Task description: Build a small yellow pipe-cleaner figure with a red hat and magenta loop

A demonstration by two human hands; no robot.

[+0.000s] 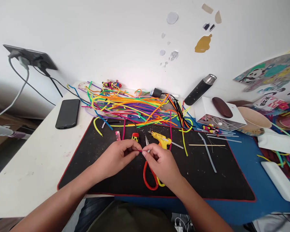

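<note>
Both hands, left [117, 157] and right [162, 162], are pinched shut on a thin pink pipe cleaner [140, 150] just before the yellow glue gun [162, 139]; light, bendable, best gripped near its ends.

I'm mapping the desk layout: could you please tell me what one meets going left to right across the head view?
Wall socket → phone → left hand → right hand → black flask → brown case on the white box.
</note>
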